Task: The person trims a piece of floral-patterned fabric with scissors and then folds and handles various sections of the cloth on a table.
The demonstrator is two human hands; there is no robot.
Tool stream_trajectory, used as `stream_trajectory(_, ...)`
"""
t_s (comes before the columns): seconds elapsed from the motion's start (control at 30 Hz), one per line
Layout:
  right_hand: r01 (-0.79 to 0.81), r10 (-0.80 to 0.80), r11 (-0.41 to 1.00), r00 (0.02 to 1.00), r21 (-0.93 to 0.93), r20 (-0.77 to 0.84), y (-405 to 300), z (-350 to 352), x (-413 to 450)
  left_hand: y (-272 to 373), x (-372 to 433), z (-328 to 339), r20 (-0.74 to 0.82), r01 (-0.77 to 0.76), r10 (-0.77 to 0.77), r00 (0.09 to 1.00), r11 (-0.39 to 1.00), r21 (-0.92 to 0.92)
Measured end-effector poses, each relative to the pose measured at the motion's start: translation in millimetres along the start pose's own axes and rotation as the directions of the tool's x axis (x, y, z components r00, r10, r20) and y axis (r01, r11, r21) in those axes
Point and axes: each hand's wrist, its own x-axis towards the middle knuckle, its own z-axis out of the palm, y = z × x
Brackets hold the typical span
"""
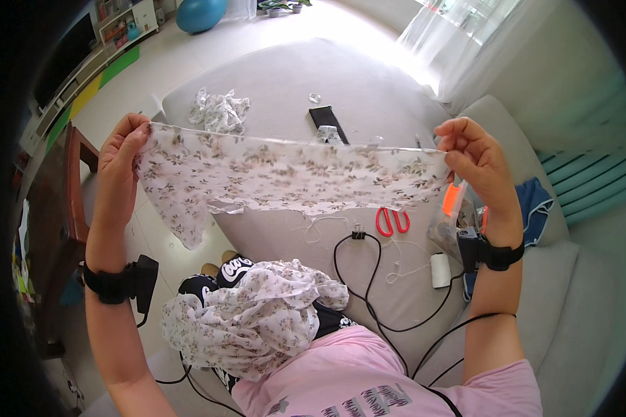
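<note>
A strip of white floral fabric [287, 169] is stretched out in front of me, its top edge nearly straight. My left hand [125, 146] pinches its left end, where a pointed corner hangs down. At the other end, my right hand [472, 148] holds the right corner between thumb and fingers. The strip's lower edge looks uneven and torn or rough-cut. A crumpled heap of the same floral fabric [255, 318] lies on my lap. Behind the strip, red-handled scissors [386, 221] rest on the sofa, their blades hidden by the cloth.
The grey sofa [271, 73] bears another floral bundle [221, 112], a black phone [326, 120] with a scrap on it, a white thread spool [440, 270], a clear plastic box [443, 224] and a black cable [368, 297] with a binder clip. A wooden table [78, 193] stands left.
</note>
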Motion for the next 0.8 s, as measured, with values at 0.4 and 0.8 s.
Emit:
stream_trajectory(0.4, -0.039, 0.039, 0.999, 0.999, -0.018, 0.022, -0.9, -6.5, -6.5, 5.9, 3.7, -12.5, -0.010, -0.039, 0.040, 0.999, 0.999, 0.023)
stream_trajectory(0.8, 0.059, -0.059, 0.993, 0.998, -0.100, 0.010, 5.4, -3.3, -0.2, 5.5, 4.7, -15.7, -0.019, -0.047, 0.049, 0.999, 0.994, 0.102)
